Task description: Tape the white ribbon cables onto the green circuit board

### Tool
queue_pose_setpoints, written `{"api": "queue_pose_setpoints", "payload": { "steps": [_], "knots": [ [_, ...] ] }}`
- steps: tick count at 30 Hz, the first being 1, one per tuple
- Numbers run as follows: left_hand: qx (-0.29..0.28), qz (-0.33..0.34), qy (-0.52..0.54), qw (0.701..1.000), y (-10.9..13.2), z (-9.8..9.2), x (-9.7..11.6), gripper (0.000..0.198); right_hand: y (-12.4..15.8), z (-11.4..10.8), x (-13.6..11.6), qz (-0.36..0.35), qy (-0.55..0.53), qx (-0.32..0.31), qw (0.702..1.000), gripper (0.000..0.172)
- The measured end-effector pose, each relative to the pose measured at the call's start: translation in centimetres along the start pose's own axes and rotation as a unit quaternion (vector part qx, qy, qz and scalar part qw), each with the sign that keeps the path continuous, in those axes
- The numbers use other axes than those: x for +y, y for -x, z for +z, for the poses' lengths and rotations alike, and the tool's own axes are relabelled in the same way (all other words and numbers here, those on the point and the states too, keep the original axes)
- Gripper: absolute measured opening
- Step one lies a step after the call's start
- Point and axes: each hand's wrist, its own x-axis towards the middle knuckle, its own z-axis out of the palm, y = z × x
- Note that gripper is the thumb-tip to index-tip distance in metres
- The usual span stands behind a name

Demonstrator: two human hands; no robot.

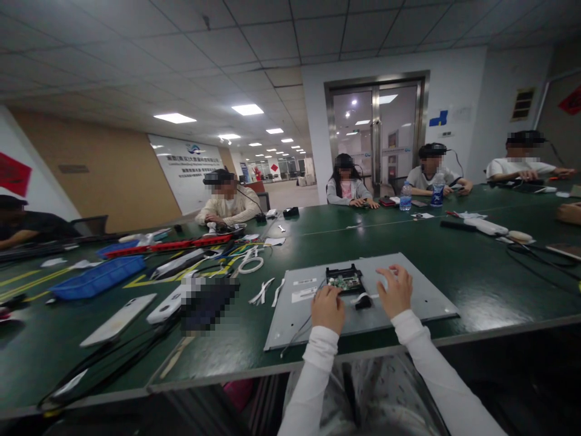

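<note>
A flat grey metal panel (426,297) lies on the table in front of me. Near its middle is a green circuit board (347,282) in a black frame (341,270). My left hand (327,310) is at the board's lower left edge, its fingers bent and close together; what lies under their tips is hidden. A thin grey wire (297,335) trails down the panel beside that hand. My right hand (396,290) is over the panel to the right of the board, fingers spread, holding nothing. Between my hands sits a small black part (363,301).
White strips (262,292) lie left of the panel. Farther left are a pixelated dark item (211,304), a white phone (118,320), a blue tray (97,277) and tangled cables (227,257). Several people wearing headsets sit around the table, with bottles (405,197) near two of them.
</note>
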Motion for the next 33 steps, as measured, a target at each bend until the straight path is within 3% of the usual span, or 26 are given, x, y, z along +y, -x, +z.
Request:
{"api": "queue_pose_setpoints", "payload": {
  "steps": [3, 7, 11, 18, 25, 29, 33],
  "knots": [
    [0.021, 0.044, 0.086, 0.995, -1.6, -1.4, -1.7, 0.032, -0.3, -0.3, -1.6, -0.054, -0.073, -0.028, 0.995, 0.019],
    [-0.011, 0.045, 0.252, 0.967, -4.0, -3.3, -3.2, 0.044, -0.9, 0.0, -4.7, -0.147, -0.191, -0.126, 0.962, 0.02],
    [-0.026, 0.033, 0.33, 0.943, -5.6, -4.1, -4.9, 0.033, -1.4, 0.8, -7.4, -0.195, -0.239, -0.159, 0.938, 0.02],
    [0.011, 0.004, 0.311, 0.95, -6.3, -3.6, -7.6, 0.022, -1.6, 3.8, -8.3, -0.197, -0.268, -0.211, 0.919, 0.021],
    [0.046, -0.057, 0.215, 0.974, -6.4, -2.0, -9.9, 0.021, -0.4, 5.4, -7.4, -0.16, -0.285, -0.261, 0.908, 0.042],
    [0.047, -0.084, 0.132, 0.987, -6.0, -1.0, -11.3, 0.023, 0.2, 5.6, -7.0, -0.207, -0.271, -0.254, 0.905, 0.046],
    [0.025, -0.099, 0.038, 0.994, -5.5, -0.1, -11.9, 0.026, 0.6, 6.0, -6.7, -0.254, -0.247, -0.251, 0.901, 0.036]
  ]
}}
